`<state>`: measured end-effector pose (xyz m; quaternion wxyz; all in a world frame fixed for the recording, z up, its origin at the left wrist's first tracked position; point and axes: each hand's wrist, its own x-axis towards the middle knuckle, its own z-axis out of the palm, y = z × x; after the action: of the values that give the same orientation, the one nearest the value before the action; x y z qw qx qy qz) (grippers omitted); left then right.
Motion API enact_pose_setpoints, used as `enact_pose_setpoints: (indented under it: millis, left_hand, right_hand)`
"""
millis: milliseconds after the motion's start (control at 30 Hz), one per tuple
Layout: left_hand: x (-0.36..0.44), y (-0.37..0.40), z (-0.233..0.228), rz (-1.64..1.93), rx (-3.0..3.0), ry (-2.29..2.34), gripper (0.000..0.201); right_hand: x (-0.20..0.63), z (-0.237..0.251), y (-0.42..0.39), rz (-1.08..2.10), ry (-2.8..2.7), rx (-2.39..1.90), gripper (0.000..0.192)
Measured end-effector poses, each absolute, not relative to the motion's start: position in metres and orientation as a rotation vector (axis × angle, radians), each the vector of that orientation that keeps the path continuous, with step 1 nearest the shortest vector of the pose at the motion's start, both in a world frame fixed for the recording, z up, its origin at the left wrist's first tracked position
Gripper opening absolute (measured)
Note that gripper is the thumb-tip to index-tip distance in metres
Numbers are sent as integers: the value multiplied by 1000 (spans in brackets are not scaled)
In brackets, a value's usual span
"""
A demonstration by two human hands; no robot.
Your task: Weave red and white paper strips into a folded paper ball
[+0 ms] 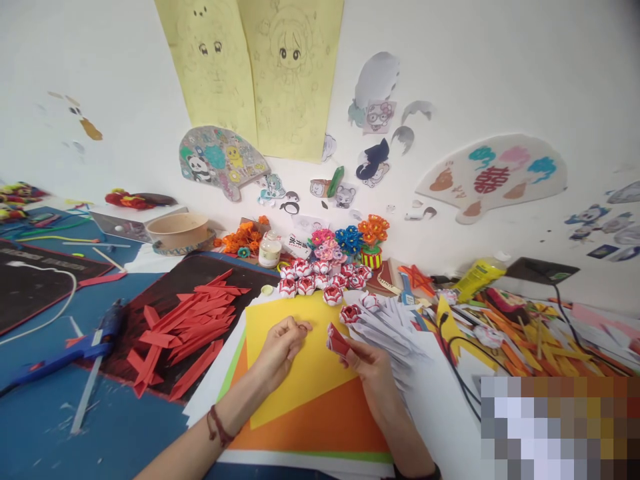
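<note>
My right hand (373, 365) grips a small bundle of folded red and white paper pieces (337, 339) over a yellow sheet (280, 317). My left hand (283, 345) hovers beside it with fingers curled, pinching something tiny and red that I cannot make out. Just beyond my right hand lies a pile of folded white paper strips (387, 327) with a finished red and white paper flower (351, 313) on it. Several more of these flowers (320, 277) sit in a cluster at the far edge of the sheets.
A heap of folded red paper strips (187, 327) lies on a dark mat to the left, with a blue glue gun (75, 350) nearer the table edge. Orange and yellow strips (540, 340), black cables, a yellow bottle (479, 276) and a glue jar (270, 251) crowd the right and back.
</note>
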<state>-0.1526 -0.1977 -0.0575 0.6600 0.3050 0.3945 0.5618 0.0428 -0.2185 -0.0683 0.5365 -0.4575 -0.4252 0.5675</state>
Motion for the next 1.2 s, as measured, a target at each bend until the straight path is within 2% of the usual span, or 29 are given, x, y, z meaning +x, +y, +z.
enact_pose_setpoints:
  millis: [333,500,867,1200]
  left_hand:
    - [-148,-201,-51,1321,787,863,32]
    - [-151,-201,-49,1251,747,800,24]
    - [-150,-198,-55,1183,873,896,35]
    - [-152,-198,-56,1272,840,832,32]
  right_hand:
    - [42,-66,-219,1368,-1012,-1070,40]
    - [42,-65,-219,1366,-1006,-1066,39]
    - [45,-65,-219,1386,-999,-1054,39]
    - [45,-65,-221,1396,-969,-1049,38]
